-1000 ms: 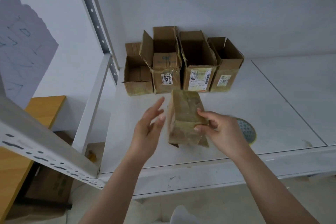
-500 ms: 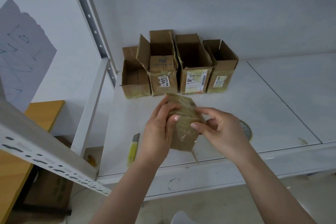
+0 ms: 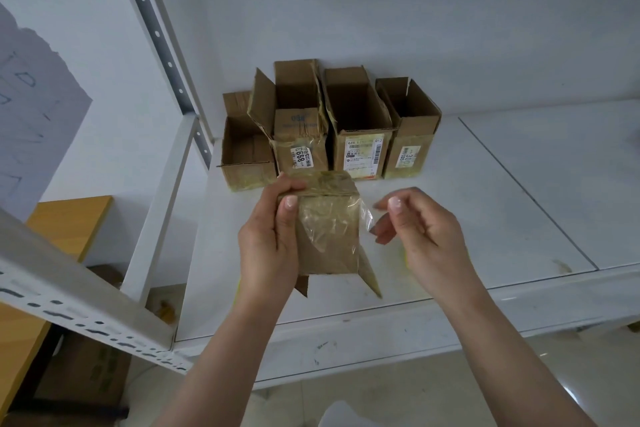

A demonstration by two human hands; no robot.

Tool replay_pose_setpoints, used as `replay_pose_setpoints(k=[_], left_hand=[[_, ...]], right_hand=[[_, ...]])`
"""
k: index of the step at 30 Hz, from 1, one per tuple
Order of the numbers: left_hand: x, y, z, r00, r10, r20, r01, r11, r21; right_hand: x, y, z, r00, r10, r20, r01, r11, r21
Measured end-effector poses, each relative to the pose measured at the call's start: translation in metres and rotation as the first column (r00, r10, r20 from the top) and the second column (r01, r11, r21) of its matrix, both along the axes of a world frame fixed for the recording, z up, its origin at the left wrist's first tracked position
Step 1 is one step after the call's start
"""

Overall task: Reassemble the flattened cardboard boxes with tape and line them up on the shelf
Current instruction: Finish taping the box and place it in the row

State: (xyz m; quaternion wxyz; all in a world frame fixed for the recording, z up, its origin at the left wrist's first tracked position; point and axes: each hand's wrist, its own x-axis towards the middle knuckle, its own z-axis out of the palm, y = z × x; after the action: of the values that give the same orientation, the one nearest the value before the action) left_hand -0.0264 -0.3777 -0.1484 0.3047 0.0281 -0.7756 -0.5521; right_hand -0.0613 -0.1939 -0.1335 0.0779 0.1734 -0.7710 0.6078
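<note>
The left hand (image 3: 268, 241) grips the small taped cardboard box (image 3: 327, 222) above the shelf (image 3: 519, 204), in front of four open boxes (image 3: 329, 128) lined against the wall. The right hand (image 3: 420, 236) hovers beside it, fingers loosely curled, holding nothing. She should press the loose tape flat before setting it in line.

A small brown cardboard box (image 3: 327, 236) is held above the white shelf (image 3: 485, 211), its closed taped end turned up and away, loose flaps hanging from its lower end. Clear tape wraps its top and near face, with a loose edge sticking out at its right side. The left hand (image 3: 268, 239) grips its left side, thumb on the near face. Four open-topped cardboard boxes (image 3: 329, 135) stand upright in a row against the back wall of the shelf, touching side by side, three bearing printed labels
</note>
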Motion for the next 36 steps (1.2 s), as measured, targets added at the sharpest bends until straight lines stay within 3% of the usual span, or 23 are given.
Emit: replay_pose_setpoints(k=[5,9,12,16,21,24,28,32,36], left_hand=[[0.003,0.012,0.007,0.998,-0.055,-0.03,0.056,0.998,0.038],[0.006,0.015,0.006,0.998,-0.051,-0.048,0.051,0.999,-0.008],[0.004,0.012,-0.003,0.995,-0.078,-0.058,0.077,0.997,-0.02],[0.002,0.003,-0.019,0.981,-0.186,-0.059,0.184,0.983,-0.025],[0.001,-0.011,-0.047,0.958,-0.279,0.067,0.283,0.957,-0.059],[0.005,-0.011,-0.064,0.948,-0.269,0.168,0.291,0.948,-0.126],[0.014,-0.012,-0.081,0.959,-0.169,0.227,0.241,0.908,-0.342],[0.012,-0.019,-0.074,0.923,-0.197,0.329,0.301,0.904,-0.303],[0.009,-0.012,-0.059,0.942,-0.08,0.326,0.241,0.838,-0.49]], right_hand=[[0.0,-0.01,-0.001,0.985,0.119,-0.124,-0.103,0.986,0.134],[-0.003,-0.013,-0.005,0.946,0.052,-0.319,0.025,0.973,0.231],[-0.006,-0.011,-0.009,0.931,0.053,-0.361,0.038,0.97,0.242],[-0.009,-0.004,-0.019,0.935,0.096,-0.341,0.004,0.959,0.283],[-0.012,-0.002,-0.049,0.927,0.103,-0.36,0.034,0.935,0.354],[-0.01,-0.001,-0.073,0.935,0.14,-0.325,0.004,0.914,0.405],[-0.001,0.0,-0.096,0.967,0.227,-0.116,-0.147,0.868,0.474],[-0.005,0.003,-0.091,0.971,0.214,-0.103,-0.142,0.87,0.473],[-0.006,0.01,-0.085,0.985,0.167,-0.049,-0.126,0.876,0.466]])
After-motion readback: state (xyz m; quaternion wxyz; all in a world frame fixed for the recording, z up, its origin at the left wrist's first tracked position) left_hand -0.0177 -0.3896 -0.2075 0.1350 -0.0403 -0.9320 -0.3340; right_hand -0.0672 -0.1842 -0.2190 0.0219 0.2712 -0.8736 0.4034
